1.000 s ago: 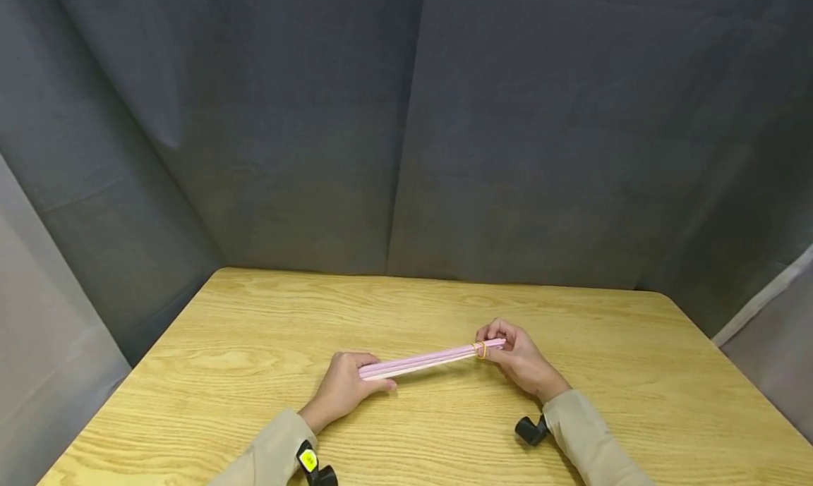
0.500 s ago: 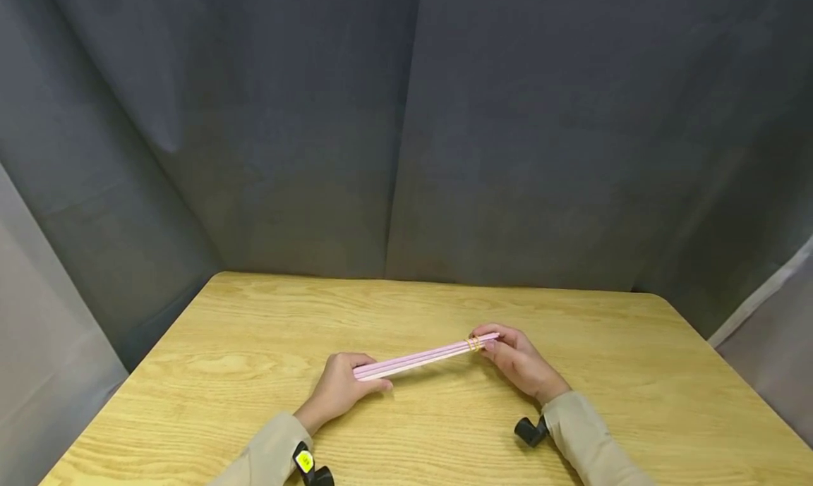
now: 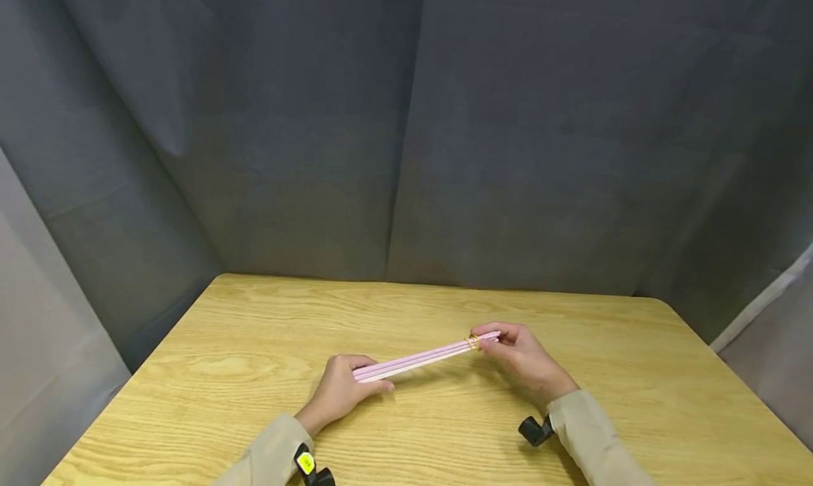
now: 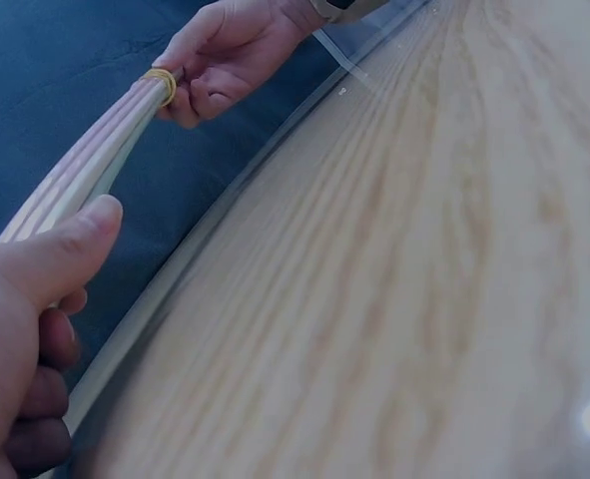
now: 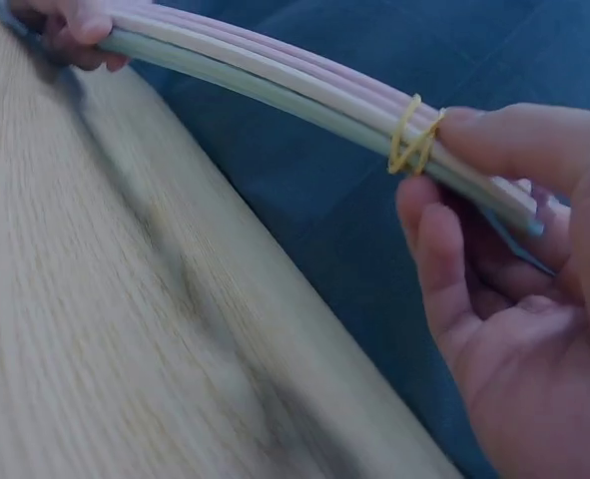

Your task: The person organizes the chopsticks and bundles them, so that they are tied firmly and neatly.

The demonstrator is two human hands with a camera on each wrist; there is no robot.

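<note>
Pink straws, a slim bundle of several, are held lengthwise just above a wooden table, one end in each hand. The left hand curls its fingers around the near end with the thumb laid along the top, seemingly to steady the bundle. The right hand pinches the far end between thumb and fingertips, right beside a yellow rubber band looped around the straws close to that tip; the band appears to keep the straws packed together. From the right wrist view the band sits touching the thumb, and the straws bow slightly between the two grips. Both forearms wear beige sleeves. The table has a pale, strongly grained top with rounded corners. Behind and beside it hang dark grey fabric backdrops, creased and meeting in a seam near the middle.
</note>
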